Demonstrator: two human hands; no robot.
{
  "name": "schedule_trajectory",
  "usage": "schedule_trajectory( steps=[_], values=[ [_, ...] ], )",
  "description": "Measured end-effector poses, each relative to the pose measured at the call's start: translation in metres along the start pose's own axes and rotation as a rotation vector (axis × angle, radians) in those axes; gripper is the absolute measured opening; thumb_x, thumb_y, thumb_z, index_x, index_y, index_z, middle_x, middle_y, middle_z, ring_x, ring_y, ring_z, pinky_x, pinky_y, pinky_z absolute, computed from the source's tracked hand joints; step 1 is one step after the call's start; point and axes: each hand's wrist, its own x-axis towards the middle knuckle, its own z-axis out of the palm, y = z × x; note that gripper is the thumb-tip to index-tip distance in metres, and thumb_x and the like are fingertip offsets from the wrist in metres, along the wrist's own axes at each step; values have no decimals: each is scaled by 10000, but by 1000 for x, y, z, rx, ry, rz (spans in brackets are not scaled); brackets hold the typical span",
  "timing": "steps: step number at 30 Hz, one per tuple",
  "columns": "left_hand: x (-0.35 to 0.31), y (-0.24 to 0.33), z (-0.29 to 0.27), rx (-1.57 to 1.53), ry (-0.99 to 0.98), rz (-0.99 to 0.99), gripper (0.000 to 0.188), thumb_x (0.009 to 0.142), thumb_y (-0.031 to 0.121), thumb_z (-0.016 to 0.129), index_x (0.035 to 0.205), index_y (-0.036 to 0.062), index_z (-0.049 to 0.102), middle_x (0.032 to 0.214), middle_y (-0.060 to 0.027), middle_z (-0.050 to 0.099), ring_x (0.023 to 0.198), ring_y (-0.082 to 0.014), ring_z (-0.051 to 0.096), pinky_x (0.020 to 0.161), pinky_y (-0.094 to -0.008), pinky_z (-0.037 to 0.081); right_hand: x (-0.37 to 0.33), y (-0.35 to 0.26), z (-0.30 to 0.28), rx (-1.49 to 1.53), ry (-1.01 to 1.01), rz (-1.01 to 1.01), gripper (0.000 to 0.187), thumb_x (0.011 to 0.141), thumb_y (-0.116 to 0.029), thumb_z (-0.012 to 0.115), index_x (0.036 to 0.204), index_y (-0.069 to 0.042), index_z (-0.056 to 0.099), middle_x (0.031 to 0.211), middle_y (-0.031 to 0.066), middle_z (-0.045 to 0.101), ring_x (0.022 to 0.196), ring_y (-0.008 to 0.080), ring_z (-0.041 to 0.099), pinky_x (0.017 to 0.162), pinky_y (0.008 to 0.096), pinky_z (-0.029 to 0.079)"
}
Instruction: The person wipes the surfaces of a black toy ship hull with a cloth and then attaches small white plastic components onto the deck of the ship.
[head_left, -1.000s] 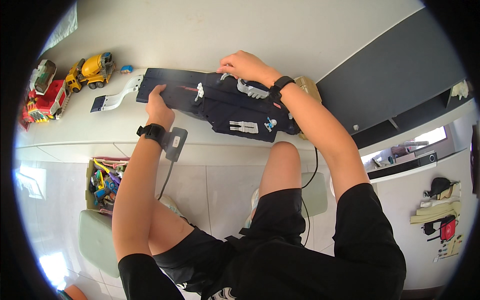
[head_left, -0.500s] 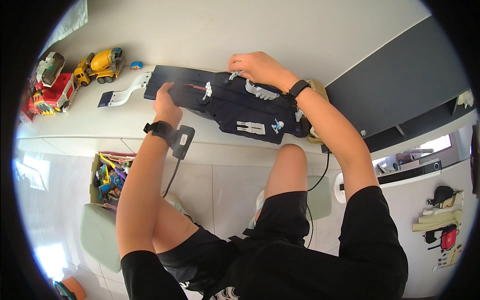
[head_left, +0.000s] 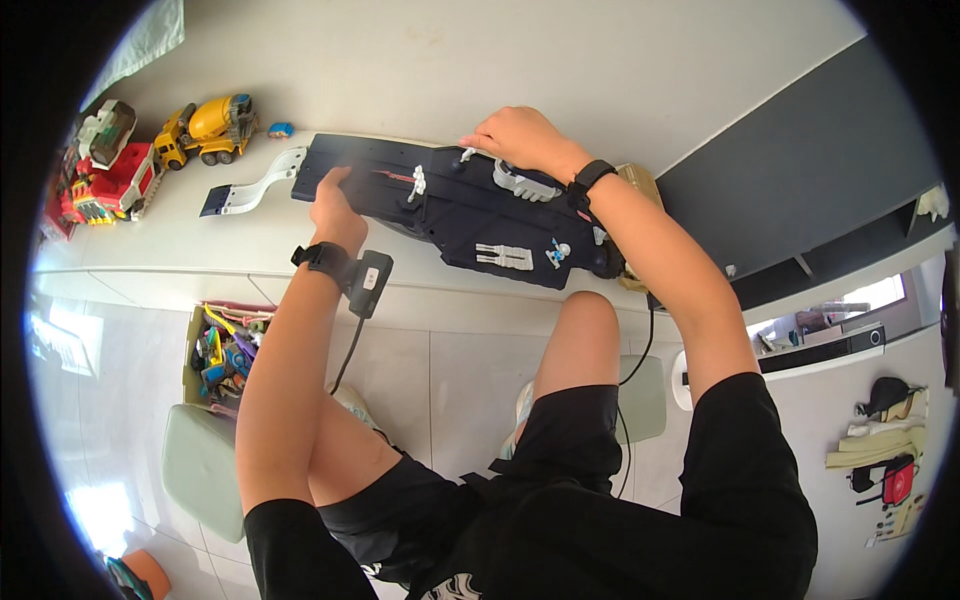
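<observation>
A long, dark navy plastic toy [head_left: 400, 215] lies on the white ledge, its shape like a vehicle or ship. White parts sit on it: a small figure-like piece [head_left: 417, 184], a ribbed piece [head_left: 504, 257] and a blue-and-white figure [head_left: 558, 254]. My left hand [head_left: 338, 215] grips its near left edge, thumb on top and other fingers hidden beneath. At the far edge, my right hand [head_left: 525, 138] has its fingers curled, their tips close to a small white piece [head_left: 467, 155]. Whether they pinch anything is hidden. A larger white piece [head_left: 525, 183] lies below that hand.
A curved white arm [head_left: 255, 190] sticks out at the toy's left end. Farther left stand a yellow mixer truck [head_left: 212, 128], a small blue toy car [head_left: 281, 130] and a red-and-white truck [head_left: 115, 185]. Below the ledge is a box of mixed toys [head_left: 222, 355], beside a pale green stool [head_left: 203, 470].
My right fingers have shifted slightly off the small white piece, which shows more fully now. My left hand keeps its grip. The whole view has shifted a little.
</observation>
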Motion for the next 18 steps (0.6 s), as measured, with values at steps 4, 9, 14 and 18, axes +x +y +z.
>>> schedule_trajectory(
  steps=[4, 9, 14, 18],
  values=[
    [-1, 0, 0, 6, 5, 29, 246, 758, 89, 700, 979, -4, 642, 895, -90, 663, 782, -213, 637, 662, -314, 500, -5, -9, -7, -91, 24, -22, 359, 875, -433, 601, 910, -80, 654, 845, 86, 655, 784, 285, 624, 713, 396, 495],
    [2, 2, -1, 62, -44, 39, 232, 761, 82, 699, 968, -4, 639, 880, -87, 652, 740, -213, 618, 634, -318, 487, -9, -2, -11, 112, 57, -236, 275, 822, -207, 674, 1068, -103, 612, 974, 56, 654, 868, 274, 623, 750, 391, 497],
    [7, 3, -2, 191, -82, -40, 518, 789, -153, 553, 1253, 76, 535, 1158, -74, 614, 1021, -134, 586, 905, -240, 479, -7, 5, 10, 81, 25, -341, 167, 825, -67, 643, 991, -79, 631, 967, 62, 648, 863, 271, 621, 746, 381, 499],
    [4, -7, -13, 730, -138, 451, 325, 781, 36, 646, 1105, 26, 625, 1005, -79, 654, 934, -182, 614, 827, -281, 482, -2, 11, 18, 192, 37, -240, 111, 844, -101, 633, 946, -59, 644, 902, 79, 659, 839, 274, 624, 735, 377, 499]
  ],
)
